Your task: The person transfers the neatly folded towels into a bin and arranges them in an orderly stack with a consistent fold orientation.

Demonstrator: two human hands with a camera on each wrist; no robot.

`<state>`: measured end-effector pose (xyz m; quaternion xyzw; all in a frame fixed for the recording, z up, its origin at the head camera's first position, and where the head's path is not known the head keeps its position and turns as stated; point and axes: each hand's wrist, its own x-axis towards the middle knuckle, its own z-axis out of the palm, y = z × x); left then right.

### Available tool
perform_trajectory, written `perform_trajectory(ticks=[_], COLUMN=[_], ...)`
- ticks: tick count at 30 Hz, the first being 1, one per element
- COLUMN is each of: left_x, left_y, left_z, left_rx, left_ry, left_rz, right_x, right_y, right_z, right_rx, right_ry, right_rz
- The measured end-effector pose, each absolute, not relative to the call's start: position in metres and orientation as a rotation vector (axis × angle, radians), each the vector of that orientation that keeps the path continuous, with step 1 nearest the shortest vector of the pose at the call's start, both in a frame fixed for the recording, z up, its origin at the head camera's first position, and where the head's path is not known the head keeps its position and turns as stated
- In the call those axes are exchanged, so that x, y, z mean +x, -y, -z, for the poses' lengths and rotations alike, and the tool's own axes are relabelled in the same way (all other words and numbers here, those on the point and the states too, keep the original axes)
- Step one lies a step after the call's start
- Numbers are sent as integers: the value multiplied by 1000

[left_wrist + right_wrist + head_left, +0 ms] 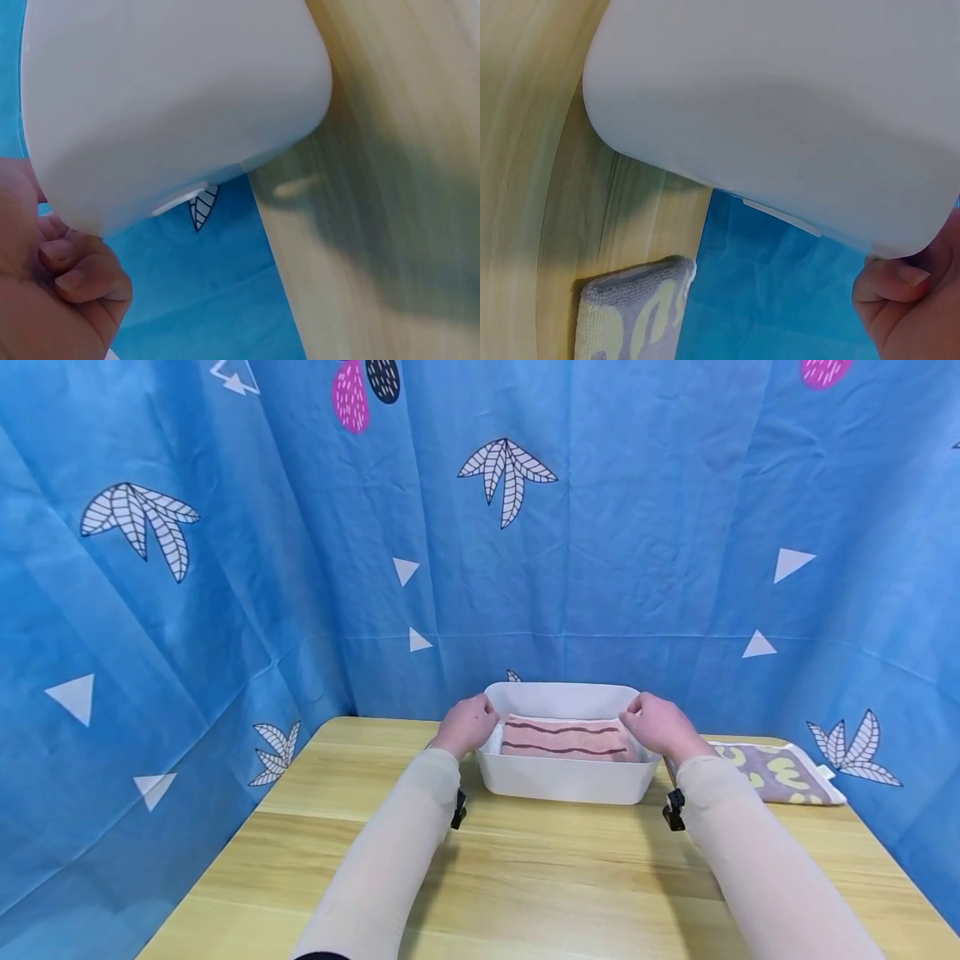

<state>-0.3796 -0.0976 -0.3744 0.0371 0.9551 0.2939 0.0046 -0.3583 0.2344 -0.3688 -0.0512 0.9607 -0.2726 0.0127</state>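
A white rectangular plastic bin (564,779) is at the back of the wooden table, with a folded pink towel (562,739) with dark wavy stripes lying inside it. My left hand (468,724) grips the rim at the bin's left end, thumb over the edge and fingers curled beneath it. At the right end my right hand (660,724) pinches the rim in the same way. Both wrist views show the bin's outer wall (172,97) close up, with the curled fingers (891,281) under the rim.
To the right of the bin lies a folded grey-purple towel (783,772) with yellow shapes and a white edge. A blue patterned curtain (637,568) hangs right behind the table (555,877) and along its sides.
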Motion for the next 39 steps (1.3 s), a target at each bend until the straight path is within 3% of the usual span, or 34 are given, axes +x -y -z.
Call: perform_trajectory(ticks=[13, 33, 39], left_x=[-376, -379, -376], left_y=[110, 107, 105], left_z=[392, 394, 391], left_rx=[-72, -81, -71], left_ry=[-2998, -2914, -2920], left_rz=[-1078, -1073, -1084], right_x=[-356, -350, -352], right_y=[-234, -250, -272], right_z=[368, 373, 378], right_rx=[-179, -313, -244], right_ry=[-3001, -2997, -3038], right_rz=[832, 1085, 1125])
